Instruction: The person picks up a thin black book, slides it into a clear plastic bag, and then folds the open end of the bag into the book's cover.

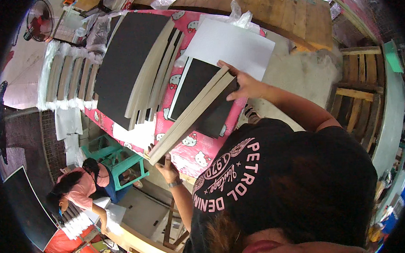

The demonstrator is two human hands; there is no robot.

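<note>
My left hand, with a watch at the wrist, grips the lower end of a stack of black boards. At the stack's other end, my right hand has its fingers around the corner. The stack is tilted up on edge, so its pale layered sides face up. Beneath it lie more black boards with a white edge showing. A larger pile of black boards sits to the left on the pink patterned table cover. Beyond my right hand is a big white sheet.
Plastic-wrapped bundles of boards stand left of the pile. A green plastic stool and a person in a pink shirt are at the lower left. A wooden table is at the far side, wooden pallets to the right.
</note>
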